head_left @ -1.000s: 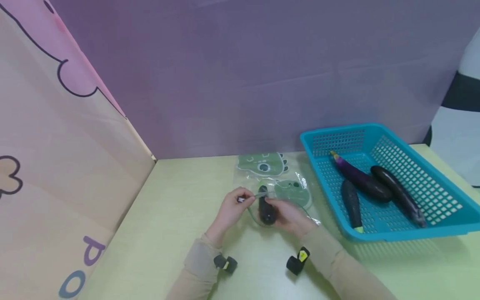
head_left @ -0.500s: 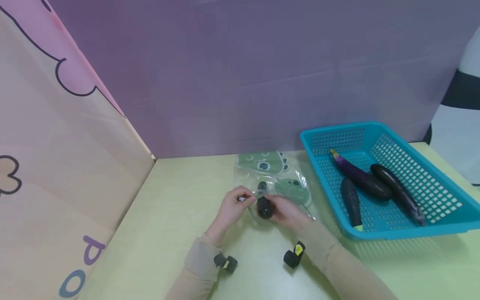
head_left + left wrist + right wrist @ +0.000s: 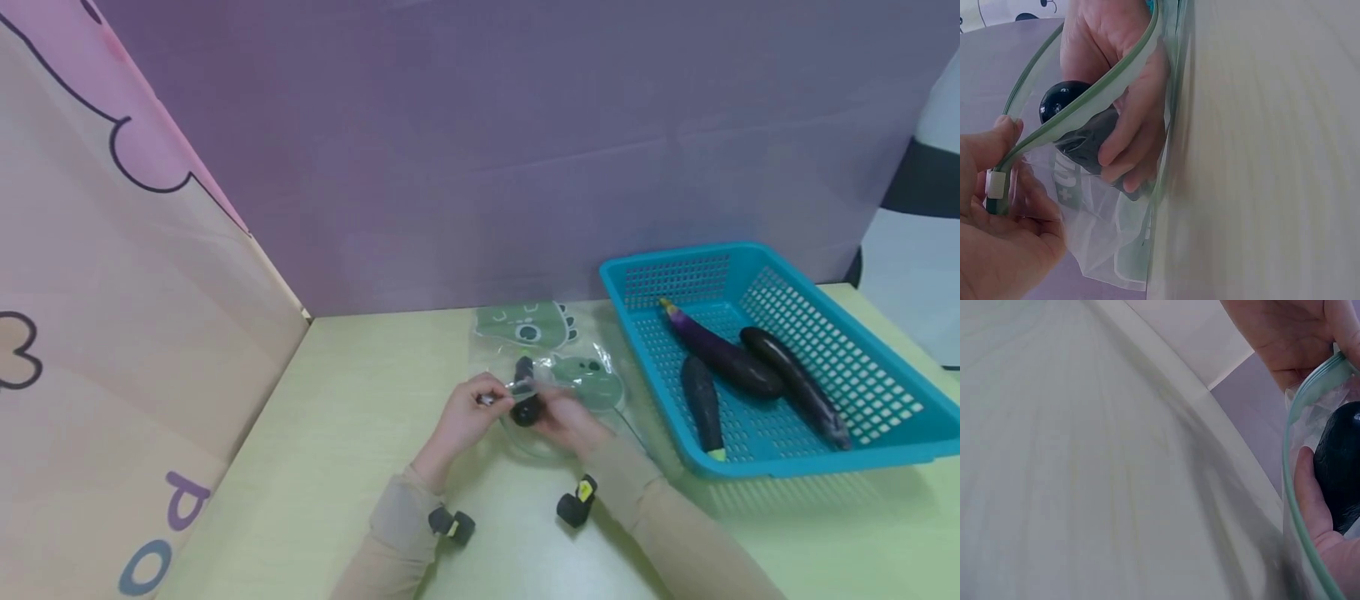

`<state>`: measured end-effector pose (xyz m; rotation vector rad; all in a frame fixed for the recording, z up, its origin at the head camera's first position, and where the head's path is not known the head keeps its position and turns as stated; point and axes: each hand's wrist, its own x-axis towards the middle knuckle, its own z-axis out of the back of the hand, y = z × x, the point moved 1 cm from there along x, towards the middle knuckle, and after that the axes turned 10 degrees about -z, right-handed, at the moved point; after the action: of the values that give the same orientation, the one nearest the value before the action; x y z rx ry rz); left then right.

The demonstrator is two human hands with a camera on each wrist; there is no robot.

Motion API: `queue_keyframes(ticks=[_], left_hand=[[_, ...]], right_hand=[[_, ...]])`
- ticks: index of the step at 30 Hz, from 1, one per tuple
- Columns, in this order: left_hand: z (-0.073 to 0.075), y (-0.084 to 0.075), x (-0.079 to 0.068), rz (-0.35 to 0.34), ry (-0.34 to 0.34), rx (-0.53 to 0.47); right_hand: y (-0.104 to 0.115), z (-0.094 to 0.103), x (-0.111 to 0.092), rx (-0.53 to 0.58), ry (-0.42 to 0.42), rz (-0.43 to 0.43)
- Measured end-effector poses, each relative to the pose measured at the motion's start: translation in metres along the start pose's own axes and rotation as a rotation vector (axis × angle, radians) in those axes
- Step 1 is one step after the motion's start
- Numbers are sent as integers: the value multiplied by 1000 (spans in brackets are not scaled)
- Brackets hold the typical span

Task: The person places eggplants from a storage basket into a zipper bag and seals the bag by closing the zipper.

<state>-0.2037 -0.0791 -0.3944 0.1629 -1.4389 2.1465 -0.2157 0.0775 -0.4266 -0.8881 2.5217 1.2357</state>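
A clear zip bag [image 3: 588,385] printed with green cartoon figures lies on the table, its mouth held open toward me. My left hand [image 3: 465,417] pinches the left corner of the mouth, beside the white zip slider [image 3: 995,185]. Through the opening reaches my right hand [image 3: 568,423], its fingers curled round a small dark eggplant [image 3: 527,411]. In the left wrist view the eggplant's glossy rounded end points toward the mouth, and the green zip edge [image 3: 1100,87] crosses in front of it. The right wrist view shows the thumb [image 3: 1310,494] along the eggplant's side.
To the right stands a blue plastic basket [image 3: 678,262] holding a purple eggplant [image 3: 723,354], a long dark eggplant [image 3: 798,387] and a short dark one [image 3: 702,408]. A purple panel [image 3: 480,167] rises behind the table, and a printed panel [image 3: 135,333] stands at the left.
My right hand has moved forward and slightly left, carrying the eggplant deeper into the bag. My left hand has stayed at the bag's corner.
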Motion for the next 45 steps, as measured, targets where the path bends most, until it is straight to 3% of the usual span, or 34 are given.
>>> queue_keyframes(ticks=[9,17,21,31,36,45], left_hand=[[0,-1,-1,8,8,24],[-1,-2,-1,-48,26,33],[-1,-1,-2,-74,38,21],[0,0,-4,-145,65,15],[0,2,-4,-154,78,10],[3,3,-4,-105,146,30]], right_hand=[[2,-2,4,90,-6,-29],[6,-9,14,68,-74,0],[7,-9,18,72,-37,10],[9,-12,16,-160,60,36],[9,-15,17,-201,85,2],[7,-21,22,-273,84,5]])
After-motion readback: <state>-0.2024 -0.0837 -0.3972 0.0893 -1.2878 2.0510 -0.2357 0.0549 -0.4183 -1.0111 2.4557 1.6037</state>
